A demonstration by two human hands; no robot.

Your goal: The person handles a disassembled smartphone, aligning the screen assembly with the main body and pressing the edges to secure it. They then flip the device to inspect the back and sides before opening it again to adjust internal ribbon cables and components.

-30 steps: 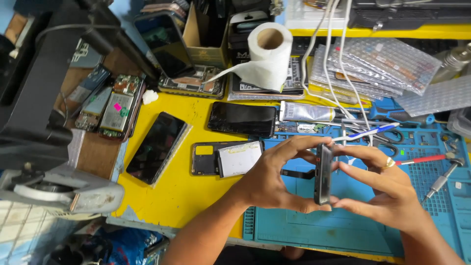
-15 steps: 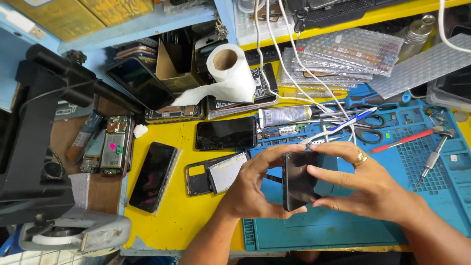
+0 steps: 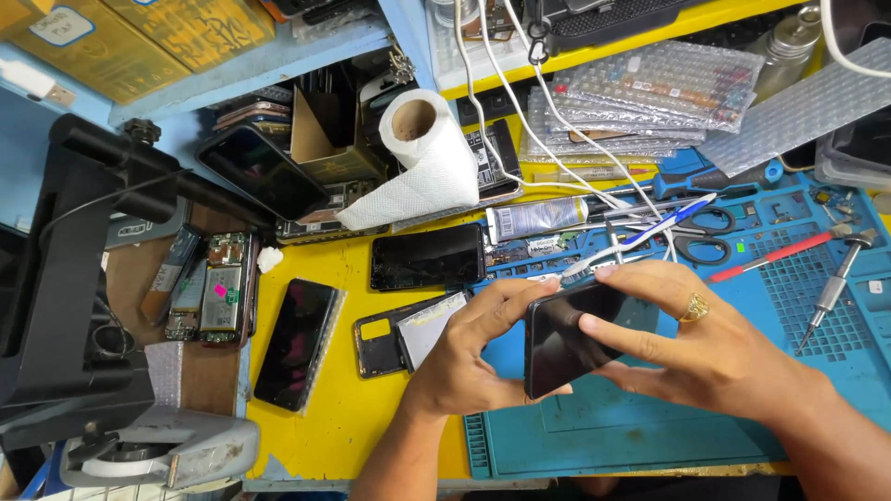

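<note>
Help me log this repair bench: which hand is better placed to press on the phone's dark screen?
Probably the right hand: its index finger already lies across the phone glass, while the left hand grips the edge.

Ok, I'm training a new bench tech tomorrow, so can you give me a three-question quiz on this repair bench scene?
1. True or false: both hands grip the black smartphone above the blue repair mat.
2. Which hand wears the gold ring? A) left hand B) right hand C) neither
3. Fill in: the white paper towel roll lies on the ___ table.

Key
1. True: the left hand and right hand both grip it.
2. B
3. yellow
</note>
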